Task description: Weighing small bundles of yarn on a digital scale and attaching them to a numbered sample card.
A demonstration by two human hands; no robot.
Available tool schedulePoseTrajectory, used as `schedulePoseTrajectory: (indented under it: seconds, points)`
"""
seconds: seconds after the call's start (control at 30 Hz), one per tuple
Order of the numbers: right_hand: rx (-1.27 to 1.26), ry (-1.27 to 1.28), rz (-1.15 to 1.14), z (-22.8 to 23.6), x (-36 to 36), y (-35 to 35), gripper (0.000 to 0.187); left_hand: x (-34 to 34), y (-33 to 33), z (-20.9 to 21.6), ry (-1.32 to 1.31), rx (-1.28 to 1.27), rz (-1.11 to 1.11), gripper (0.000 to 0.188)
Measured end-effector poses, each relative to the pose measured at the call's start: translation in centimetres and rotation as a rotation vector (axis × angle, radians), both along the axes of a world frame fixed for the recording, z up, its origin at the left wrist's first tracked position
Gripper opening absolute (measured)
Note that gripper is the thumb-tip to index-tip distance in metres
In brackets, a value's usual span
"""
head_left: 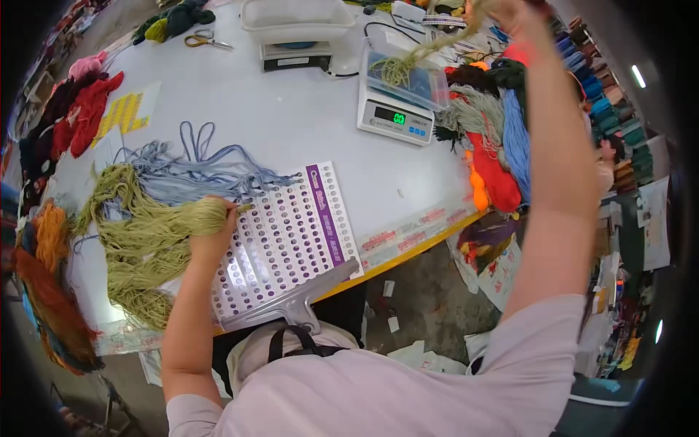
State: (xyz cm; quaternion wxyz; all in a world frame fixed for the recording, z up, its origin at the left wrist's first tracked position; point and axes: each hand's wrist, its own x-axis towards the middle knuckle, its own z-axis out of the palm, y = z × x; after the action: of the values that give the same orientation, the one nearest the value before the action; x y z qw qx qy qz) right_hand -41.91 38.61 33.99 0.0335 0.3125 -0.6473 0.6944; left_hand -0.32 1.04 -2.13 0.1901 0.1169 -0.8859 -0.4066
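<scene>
My left hand (216, 227) is closed around a thick bundle of olive-green embroidery thread (153, 226), beside the holes of white perforated cards (273, 233) with a purple stripe. Light blue thread (196, 167) is looped through holes at the cards' far left and spreads over the table. At the upper right my right hand (510, 13), partly blurred, is raised with pale olive strands (444, 45) in its grip. The strands trail down into a clear plastic tray (433, 79) on a white digital scale (393, 116) with a lit green display.
A grey plastic bar (291, 295) lies over the cards' near edge. Another scale (295, 58) carries a white tub (298, 20) at the back. Scissors (207, 41) lie at the far left. Coloured skeins line both sides, including a red skein (495, 175) by the yellow table edge (408, 251).
</scene>
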Motion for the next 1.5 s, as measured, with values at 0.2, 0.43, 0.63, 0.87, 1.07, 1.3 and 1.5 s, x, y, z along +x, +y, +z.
schedulePoseTrajectory:
  seconds: [0.2, 0.43, 0.63, 0.87, 1.07, 1.3, 1.5]
  points:
    - [0.049, -0.639, -0.56, -26.9, 8.1, 4.2, 0.021, -0.8, -0.3, 1.2, 0.008, -0.168, -0.037, 0.01]
    - [0.519, -0.069, -0.223, -34.0, 26.4, -11.6, 0.026, -0.6, -0.6, 1.0, 0.062, -0.315, -0.057, 0.009]
    - [0.821, 0.572, -0.069, -35.7, 32.5, -19.4, 0.035, -0.4, 0.0, 0.8, 0.055, -0.292, -0.035, 0.008]
    - [0.836, 0.536, -0.077, -35.7, 32.8, -19.3, 0.039, -0.7, -0.5, -0.5, -0.046, -0.438, 0.062, 0.011]
    - [0.615, 0.288, -0.076, -36.2, 31.5, -18.5, 0.041, -0.3, -0.7, 2.7, -0.329, 0.303, 0.126, 0.017]
    - [-0.053, -0.34, -0.987, -36.9, 9.9, 1.2, 0.033, 6.1, -5.6, 8.1, 0.101, 1.342, 0.204, 0.019]
    - [-0.173, -0.504, -0.846, -35.7, 4.7, 1.7, 0.04, 6.3, -1.9, 10.9, 0.083, 1.432, -0.001, 0.018]
